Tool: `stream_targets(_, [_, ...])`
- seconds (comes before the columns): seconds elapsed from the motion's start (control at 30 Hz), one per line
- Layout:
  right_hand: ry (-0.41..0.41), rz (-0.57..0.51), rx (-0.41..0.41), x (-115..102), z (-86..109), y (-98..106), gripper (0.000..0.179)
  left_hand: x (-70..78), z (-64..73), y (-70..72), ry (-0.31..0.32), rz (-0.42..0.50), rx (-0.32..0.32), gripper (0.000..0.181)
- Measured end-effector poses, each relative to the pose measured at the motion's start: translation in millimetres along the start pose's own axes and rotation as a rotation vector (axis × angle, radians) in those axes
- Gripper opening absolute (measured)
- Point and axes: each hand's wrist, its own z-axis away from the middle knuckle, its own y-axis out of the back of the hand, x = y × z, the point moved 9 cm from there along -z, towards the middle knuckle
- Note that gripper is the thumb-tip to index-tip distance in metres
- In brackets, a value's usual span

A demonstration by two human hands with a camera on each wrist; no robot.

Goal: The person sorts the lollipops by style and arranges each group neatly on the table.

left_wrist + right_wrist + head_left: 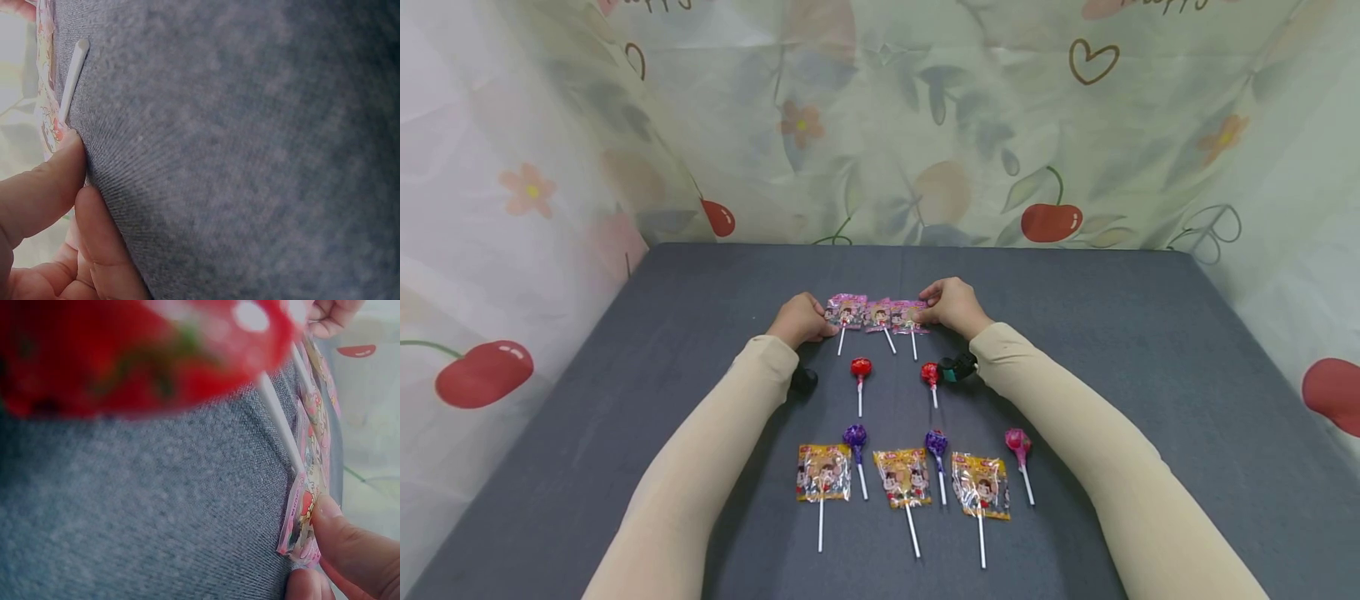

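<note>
Left hand (801, 319), just left of frame centre: thumb and fingertips pinching the outer edge of the left pink packet (848, 308), which lies directly right of the hand, stick toward the bottom of the frame. Left camera (803, 381) below that wrist. Lower centre-left, on the grey table (625, 417): left yellow packet (812, 475), then left purple lolly (854, 436) just beside its upper right corner. Left red lolly (861, 367) stands alone, below the pink row.

Centre: middle pink packet (877, 315) between its two neighbours, in neither hand. Lower centre: middle yellow packet (902, 477).

Right pink packet (904, 315) ends the row — directly left of the right hand (957, 307), whose thumb and finger pinch its outer edge; thumb on the printed face in the right wrist view. Below: right red lolly (930, 373), just beside the right camera (958, 367). Lower right of centre: right purple lolly (936, 443), right yellow packet (981, 485), then pink lolly (1018, 442) — rightmost.
</note>
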Motion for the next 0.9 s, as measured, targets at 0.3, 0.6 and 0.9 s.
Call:
stream_targets(0.3, [0.002, -0.050, -0.033, 1, 2.0, -1, 0.041, -1.4, -1.3, -3.5, -0.014, -0.012, -0.005, 0.031])
stream_targets(0.6, [0.066, -0.345, -0.153, -27, 26.4, 22, 0.046, -0.1, -0.2, -2.6, -0.021, -0.008, -0.002, 0.032])
stream_targets(0.9, [0.268, -0.369, -0.157, -63, 92.9, 71, 0.042, -0.2, -2.1, -1.3, -0.026, -0.014, 0.006, 0.032])
